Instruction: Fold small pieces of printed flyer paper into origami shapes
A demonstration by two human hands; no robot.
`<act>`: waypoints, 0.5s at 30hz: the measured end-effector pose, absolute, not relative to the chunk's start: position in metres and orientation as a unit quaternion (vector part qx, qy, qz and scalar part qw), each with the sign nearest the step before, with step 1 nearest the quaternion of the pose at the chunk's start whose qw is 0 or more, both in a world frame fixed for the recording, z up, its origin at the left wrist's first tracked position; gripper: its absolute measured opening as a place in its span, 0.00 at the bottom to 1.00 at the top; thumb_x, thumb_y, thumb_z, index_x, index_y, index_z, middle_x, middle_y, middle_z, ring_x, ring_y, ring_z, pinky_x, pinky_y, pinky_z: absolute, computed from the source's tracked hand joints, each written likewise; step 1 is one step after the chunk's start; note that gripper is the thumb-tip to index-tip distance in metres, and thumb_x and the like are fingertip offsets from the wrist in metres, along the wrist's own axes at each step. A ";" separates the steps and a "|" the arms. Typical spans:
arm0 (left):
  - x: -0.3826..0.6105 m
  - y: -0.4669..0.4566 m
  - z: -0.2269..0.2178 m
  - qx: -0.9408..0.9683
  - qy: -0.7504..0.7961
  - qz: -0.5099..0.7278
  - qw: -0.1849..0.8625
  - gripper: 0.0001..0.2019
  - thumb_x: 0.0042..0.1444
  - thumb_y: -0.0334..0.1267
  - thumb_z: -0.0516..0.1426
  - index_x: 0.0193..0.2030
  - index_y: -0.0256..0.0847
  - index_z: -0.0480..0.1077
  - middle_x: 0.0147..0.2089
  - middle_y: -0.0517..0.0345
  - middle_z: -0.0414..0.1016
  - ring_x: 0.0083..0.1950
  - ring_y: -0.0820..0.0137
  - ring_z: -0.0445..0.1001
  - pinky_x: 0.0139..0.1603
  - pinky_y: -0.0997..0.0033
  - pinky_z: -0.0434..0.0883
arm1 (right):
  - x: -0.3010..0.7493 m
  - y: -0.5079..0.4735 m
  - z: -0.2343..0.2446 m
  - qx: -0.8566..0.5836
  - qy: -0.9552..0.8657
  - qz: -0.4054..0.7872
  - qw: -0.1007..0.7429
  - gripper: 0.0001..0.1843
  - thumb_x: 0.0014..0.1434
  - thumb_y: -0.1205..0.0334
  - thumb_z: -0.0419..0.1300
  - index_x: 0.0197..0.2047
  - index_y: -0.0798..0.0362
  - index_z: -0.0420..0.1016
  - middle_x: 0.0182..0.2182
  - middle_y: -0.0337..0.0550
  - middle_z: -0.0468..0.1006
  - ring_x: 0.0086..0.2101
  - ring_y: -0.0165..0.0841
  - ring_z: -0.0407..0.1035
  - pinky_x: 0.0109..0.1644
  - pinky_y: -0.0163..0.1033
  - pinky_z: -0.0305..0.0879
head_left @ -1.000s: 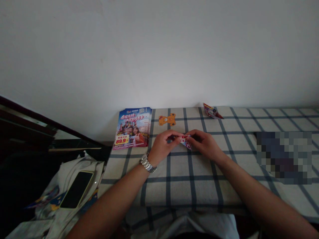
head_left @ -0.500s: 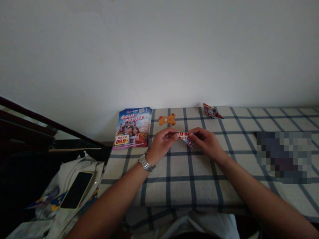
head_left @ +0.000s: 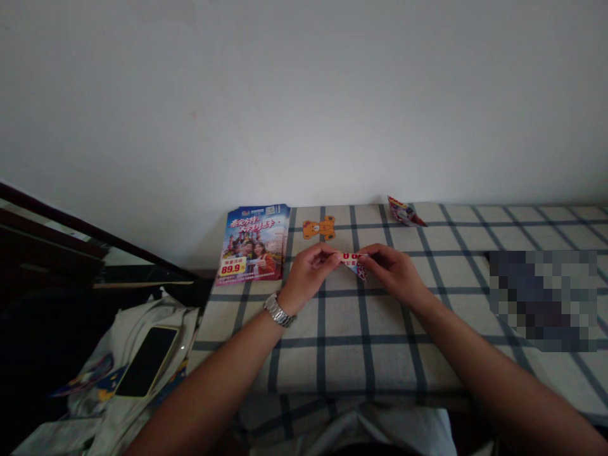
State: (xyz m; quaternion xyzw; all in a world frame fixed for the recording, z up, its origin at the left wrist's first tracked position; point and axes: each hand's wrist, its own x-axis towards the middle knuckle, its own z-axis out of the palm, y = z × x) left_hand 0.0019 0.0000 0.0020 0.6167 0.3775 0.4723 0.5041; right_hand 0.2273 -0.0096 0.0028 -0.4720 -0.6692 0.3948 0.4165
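A small folded piece of printed paper (head_left: 354, 262), red, white and blue, is held just above the checked tablecloth (head_left: 342, 342). My left hand (head_left: 308, 272), with a metal watch at the wrist, pinches its left end. My right hand (head_left: 394, 273) pinches its right end. Both hands' fingers are closed on the paper, which hangs as a small downward-pointing triangle between them.
A stack of colourful flyers (head_left: 253, 244) lies at the table's left rear corner. An orange bear cut-out (head_left: 318, 228) and another folded paper piece (head_left: 405, 213) lie near the wall. A dark phone (head_left: 146, 361) rests on cloth left of the table. A blurred patch (head_left: 541, 301) sits at right.
The hands have drawn slightly apart along the folded paper, which now shows more between the fingers. Little else has moved since half a second ago.
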 end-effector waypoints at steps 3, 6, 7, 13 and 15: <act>0.002 0.000 0.003 0.621 0.378 0.471 0.500 0.13 0.64 0.48 0.64 0.38 0.39 0.76 0.35 0.56 0.78 0.37 0.71 0.76 0.41 0.72 0.72 | 0.227 -0.010 0.003 -0.470 -0.668 0.396 0.420 0.14 0.67 0.48 0.63 0.45 0.50 0.81 0.36 0.43 0.83 0.35 0.37 0.76 0.40 0.41 0.71; 0.002 0.000 0.003 0.616 0.379 0.472 0.505 0.13 0.64 0.48 0.64 0.38 0.39 0.76 0.36 0.56 0.78 0.37 0.71 0.75 0.41 0.72 0.72 | 0.227 -0.011 0.003 -0.471 -0.669 0.394 0.419 0.14 0.67 0.49 0.63 0.44 0.50 0.81 0.36 0.43 0.83 0.35 0.37 0.76 0.40 0.41 0.71; 0.002 0.000 0.003 0.612 0.379 0.472 0.508 0.13 0.63 0.48 0.64 0.38 0.39 0.76 0.36 0.57 0.78 0.37 0.72 0.75 0.41 0.73 0.72 | 0.227 -0.011 0.004 -0.472 -0.670 0.392 0.417 0.14 0.67 0.49 0.63 0.44 0.50 0.81 0.36 0.43 0.83 0.35 0.37 0.76 0.41 0.41 0.71; 0.001 0.001 0.002 0.611 0.381 0.473 0.507 0.13 0.62 0.47 0.65 0.37 0.39 0.76 0.34 0.57 0.78 0.36 0.72 0.74 0.39 0.73 0.70 | 0.226 -0.011 0.002 -0.475 -0.669 0.393 0.415 0.13 0.67 0.50 0.63 0.45 0.50 0.80 0.37 0.43 0.83 0.37 0.37 0.76 0.41 0.42 0.71; 0.001 0.001 0.002 0.618 0.381 0.472 0.500 0.13 0.62 0.47 0.65 0.37 0.39 0.76 0.34 0.58 0.77 0.36 0.72 0.73 0.38 0.73 0.70 | 0.226 -0.011 0.003 -0.475 -0.668 0.394 0.416 0.13 0.67 0.49 0.63 0.45 0.50 0.80 0.37 0.43 0.83 0.36 0.37 0.76 0.41 0.41 0.70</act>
